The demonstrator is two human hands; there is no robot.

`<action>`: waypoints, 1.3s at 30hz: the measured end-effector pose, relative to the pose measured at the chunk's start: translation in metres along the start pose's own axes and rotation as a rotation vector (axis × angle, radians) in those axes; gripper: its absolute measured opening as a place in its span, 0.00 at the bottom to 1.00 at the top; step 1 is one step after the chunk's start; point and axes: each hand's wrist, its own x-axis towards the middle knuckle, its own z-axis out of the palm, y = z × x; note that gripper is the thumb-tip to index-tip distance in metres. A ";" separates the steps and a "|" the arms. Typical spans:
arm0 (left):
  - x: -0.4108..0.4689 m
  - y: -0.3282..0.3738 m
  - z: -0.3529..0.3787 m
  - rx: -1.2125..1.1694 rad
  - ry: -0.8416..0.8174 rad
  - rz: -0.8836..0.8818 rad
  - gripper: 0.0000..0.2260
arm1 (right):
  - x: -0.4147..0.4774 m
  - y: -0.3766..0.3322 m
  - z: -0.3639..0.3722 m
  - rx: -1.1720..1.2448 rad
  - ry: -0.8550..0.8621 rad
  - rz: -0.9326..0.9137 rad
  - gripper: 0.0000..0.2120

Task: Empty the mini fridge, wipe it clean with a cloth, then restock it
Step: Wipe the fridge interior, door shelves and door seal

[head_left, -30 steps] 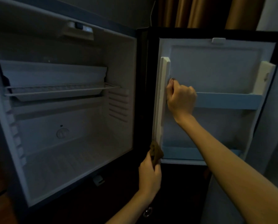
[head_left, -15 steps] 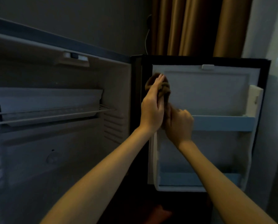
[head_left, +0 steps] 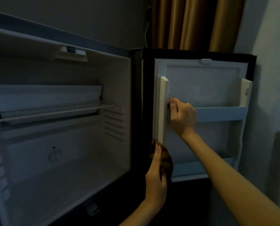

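Hands both at the open door [head_left: 201, 82]: left hand [head_left: 156, 176] holds the brown cloth [head_left: 167, 161] bunched against the door's lower hinge-side edge; right hand [head_left: 182, 117] is curled round the inner side rail. Mini fridge [head_left: 62, 160] cabinet, wire shelf [head_left: 54, 111] and door racks [head_left: 220, 114] hold nothing. Judged: emptying done, wiping under way, restocking not begun. No stock in view.

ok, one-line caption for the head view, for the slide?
Left hand holds a brown cloth against the open door's hinge edge; right hand grips the door rail; fridge empty.
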 end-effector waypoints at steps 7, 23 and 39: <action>0.062 0.030 0.000 -0.054 -0.007 0.040 0.30 | 0.005 0.003 -0.007 0.081 -0.084 0.038 0.20; 0.031 0.029 -0.006 -0.071 0.110 -0.074 0.29 | 0.043 0.018 -0.042 0.387 -0.771 0.221 0.24; -0.019 0.026 -0.067 -0.202 -0.140 -0.947 0.08 | 0.026 -0.011 -0.058 0.173 -0.613 0.108 0.17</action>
